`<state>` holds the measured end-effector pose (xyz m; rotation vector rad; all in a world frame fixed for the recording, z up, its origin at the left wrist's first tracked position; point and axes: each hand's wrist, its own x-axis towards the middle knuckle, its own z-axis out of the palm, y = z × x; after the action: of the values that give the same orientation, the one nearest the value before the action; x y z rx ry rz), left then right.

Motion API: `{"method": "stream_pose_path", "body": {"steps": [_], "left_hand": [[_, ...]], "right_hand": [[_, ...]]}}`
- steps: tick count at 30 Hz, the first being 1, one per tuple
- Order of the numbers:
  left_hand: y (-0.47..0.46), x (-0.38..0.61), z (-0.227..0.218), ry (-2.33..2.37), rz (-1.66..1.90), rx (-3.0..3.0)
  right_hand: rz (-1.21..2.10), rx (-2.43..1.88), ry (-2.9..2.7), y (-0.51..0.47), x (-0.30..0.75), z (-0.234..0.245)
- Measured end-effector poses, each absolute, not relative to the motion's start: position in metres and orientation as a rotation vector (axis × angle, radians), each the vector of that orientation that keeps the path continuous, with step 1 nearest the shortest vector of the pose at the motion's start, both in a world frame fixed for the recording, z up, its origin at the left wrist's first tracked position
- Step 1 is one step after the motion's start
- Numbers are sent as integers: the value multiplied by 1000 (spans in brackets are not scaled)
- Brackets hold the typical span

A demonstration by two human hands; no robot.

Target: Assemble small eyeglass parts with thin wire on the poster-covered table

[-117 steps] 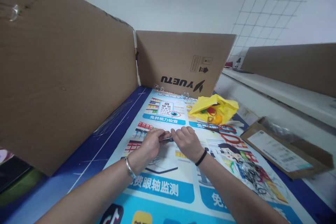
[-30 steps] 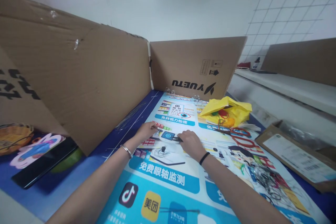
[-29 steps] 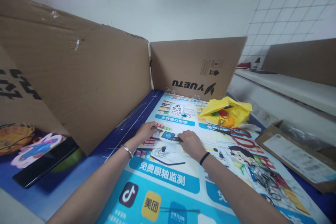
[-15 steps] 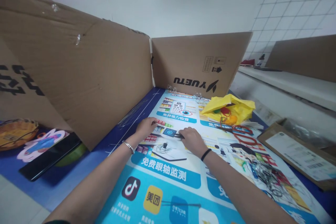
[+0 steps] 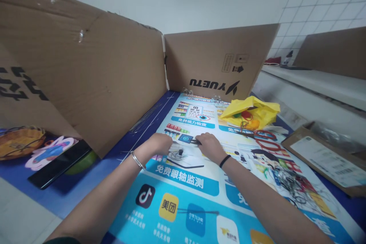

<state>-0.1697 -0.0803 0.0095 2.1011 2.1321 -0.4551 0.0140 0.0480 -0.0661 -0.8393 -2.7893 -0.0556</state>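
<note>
My left hand [image 5: 160, 144] is closed above the printed poster [image 5: 183, 196], and its fingertips are turned away, so anything in them is hidden. To the right, my right hand [image 5: 211, 146] pinches a small, thin dark piece [image 5: 195, 142], which points left over a blue printed square. Between and just below the hands lies a small coil of thin wire [image 5: 179, 154] with a black bit on it. Nearer to me, a thin dark strand [image 5: 200, 212] lies across the poster.
Cardboard panels [image 5: 114, 68] wall the left and back. On the right are a yellow bag [image 5: 257, 112] with red-handled scissors [image 5: 264, 135], a tangle of wires [image 5: 291, 185] and an open carton [image 5: 323, 164]. A wicker basket [image 5: 21, 143] and black phone-like slab [image 5: 58, 164] stand left.
My left hand has moved slightly down towards me and curled more closed. My right hand stays near the same spot with the dark piece. The view has shifted a little.
</note>
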Motion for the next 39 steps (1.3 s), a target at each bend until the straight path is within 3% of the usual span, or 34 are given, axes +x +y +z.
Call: {"method": "stream_pose_path", "body": {"steps": [39], "left_hand": [[-82,-174,19,2029,-429,2136]], "right_hand": [[-74,-825,-2821,46,16,-63]]}}
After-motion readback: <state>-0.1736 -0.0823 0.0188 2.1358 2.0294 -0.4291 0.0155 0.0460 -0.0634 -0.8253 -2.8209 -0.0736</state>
